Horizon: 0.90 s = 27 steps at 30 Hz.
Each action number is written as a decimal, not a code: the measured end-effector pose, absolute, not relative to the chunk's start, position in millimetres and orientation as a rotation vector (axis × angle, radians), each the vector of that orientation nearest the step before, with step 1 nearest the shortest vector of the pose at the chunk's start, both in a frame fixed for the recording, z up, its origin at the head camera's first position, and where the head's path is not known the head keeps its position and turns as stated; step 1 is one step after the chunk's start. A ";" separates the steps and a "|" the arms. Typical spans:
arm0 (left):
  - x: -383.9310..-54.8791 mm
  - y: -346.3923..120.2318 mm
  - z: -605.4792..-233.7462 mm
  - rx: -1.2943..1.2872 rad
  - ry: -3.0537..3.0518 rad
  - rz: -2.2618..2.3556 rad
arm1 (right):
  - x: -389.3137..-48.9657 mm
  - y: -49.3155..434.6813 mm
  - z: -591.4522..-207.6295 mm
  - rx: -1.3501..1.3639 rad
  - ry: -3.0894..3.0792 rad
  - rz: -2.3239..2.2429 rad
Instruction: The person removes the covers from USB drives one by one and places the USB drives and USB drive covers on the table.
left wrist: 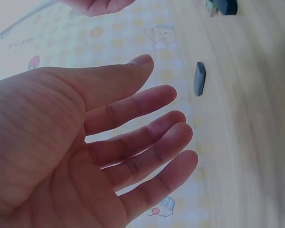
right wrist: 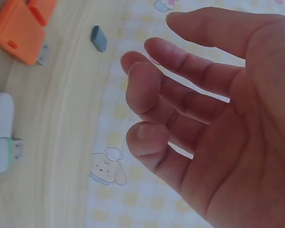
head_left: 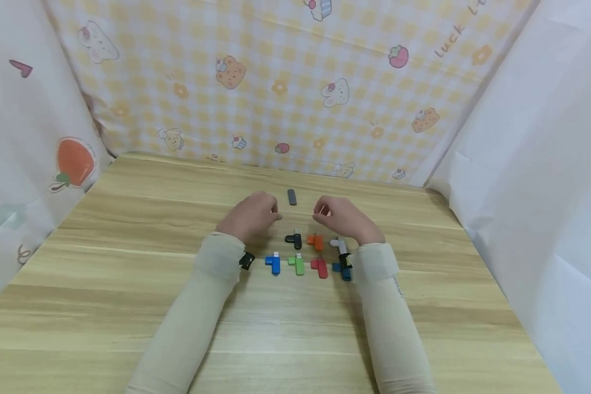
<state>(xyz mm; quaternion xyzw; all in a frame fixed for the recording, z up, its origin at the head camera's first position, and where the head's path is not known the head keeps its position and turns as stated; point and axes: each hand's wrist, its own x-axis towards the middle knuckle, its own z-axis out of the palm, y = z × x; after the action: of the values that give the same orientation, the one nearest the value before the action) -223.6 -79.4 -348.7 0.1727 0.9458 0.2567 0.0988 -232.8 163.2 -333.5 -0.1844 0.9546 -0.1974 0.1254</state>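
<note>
My left hand (head_left: 251, 215) hovers over the table with its fingers loosely bent and nothing in them. Opposite it, my right hand (head_left: 347, 218) is held the same way, also holding nothing. Between and just beyond them lies a small dark grey stick (head_left: 292, 197), flat on the wood. Swivel USB flash drives lie nearer to me in two rows. A black one (head_left: 297, 239), an orange one (head_left: 318, 242) and a white one (head_left: 342, 246) form the far row. Blue (head_left: 276, 264), green (head_left: 299, 265), red (head_left: 322, 268) and dark blue (head_left: 346, 273) ones form the near row, the last partly covered by my right wrist's strap.
The wood-grain table (head_left: 285, 345) reaches back to a yellow checked cloth (head_left: 276, 109) with cartoon prints. Pale cloth hangs also along the left side (head_left: 19, 137) and the right side (head_left: 537, 164).
</note>
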 end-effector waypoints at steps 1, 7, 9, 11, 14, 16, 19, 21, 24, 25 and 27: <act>-223.6 -80.2 -347.7 0.503 2.799 0.768 | -233.4 163.5 -332.5 -0.539 2.785 -0.583; -223.3 -84.0 -341.3 0.468 2.816 0.759 | -246.8 157.5 -330.0 -0.624 2.804 -0.522; -223.4 -84.7 -339.5 0.462 2.813 0.762 | -253.2 153.8 -329.2 -0.650 2.820 -0.456; -223.0 -85.3 -337.4 0.459 2.814 0.770 | -259.2 150.2 -327.8 -0.659 2.833 -0.387; -221.6 -86.9 -334.8 0.451 2.824 0.788 | -270.2 144.4 -328.3 -0.708 2.845 -0.303; -220.7 -88.1 -333.3 0.446 2.839 0.793 | -278.7 140.4 -331.7 -0.737 2.846 -0.269; -220.2 -90.1 -332.2 0.447 2.859 0.784 | -289.7 134.5 -340.1 -0.770 2.839 -0.212; -220.0 -91.0 -331.4 0.449 2.869 0.776 | -294.9 130.3 -345.5 -0.767 2.823 -0.200; -219.8 -92.4 -330.7 0.454 2.884 0.770 | -300.0 124.9 -352.4 -0.756 2.802 -0.197; -219.9 -92.7 -330.4 0.452 2.889 0.772 | -301.5 123.1 -354.1 -0.753 2.795 -0.199; -219.9 -93.3 -330.2 0.443 2.892 0.780 | -305.2 120.5 -359.1 -0.756 2.788 -0.171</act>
<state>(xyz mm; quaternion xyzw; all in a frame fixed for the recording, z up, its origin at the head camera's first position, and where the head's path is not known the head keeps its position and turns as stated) -219.9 -93.3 -330.2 0.1462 0.9536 0.2572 0.0566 -305.2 120.5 -359.1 -0.2592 0.9561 -0.0588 0.1235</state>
